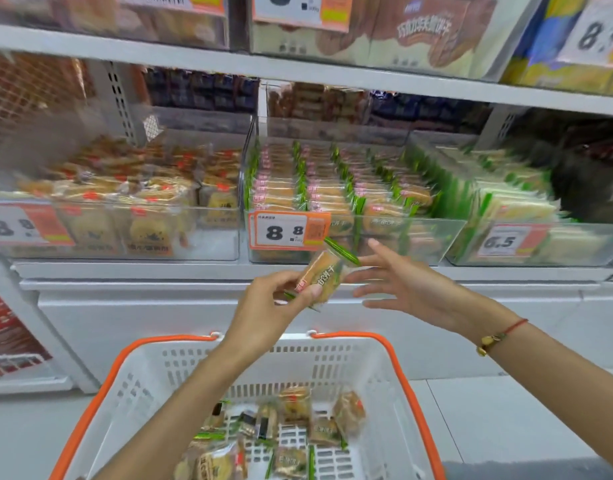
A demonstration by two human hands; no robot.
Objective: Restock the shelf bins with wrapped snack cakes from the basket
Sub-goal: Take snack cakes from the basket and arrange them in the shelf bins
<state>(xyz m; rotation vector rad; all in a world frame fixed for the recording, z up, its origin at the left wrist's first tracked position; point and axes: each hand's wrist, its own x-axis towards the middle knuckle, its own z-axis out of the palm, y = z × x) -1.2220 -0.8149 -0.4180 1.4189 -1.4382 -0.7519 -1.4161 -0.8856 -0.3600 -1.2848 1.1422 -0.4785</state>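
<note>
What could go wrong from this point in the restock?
1. The left hand pinches the green-edged cake only at one end; with the right hand open beside it, a handover could fumble it.
2. The middle bin already looks packed, so squeezing one in may crush it.
3. The basket holds mixed wrappers; one could land in the wrong bin.

— What have you got there?

— My left hand [270,303] pinches a clear-wrapped golden snack cake with green ends [324,275], tilted, just below the orange price tag [287,232]. My right hand [402,289] is spread flat beside it, fingertips near the wrapper's green end.

— And the stock?

— More wrapped cakes [298,431] lie loose in the white plastic basket with orange rim [395,355] under my arms. Above, the clear middle shelf bin [436,233] holds the same cakes in upright rows.
</note>
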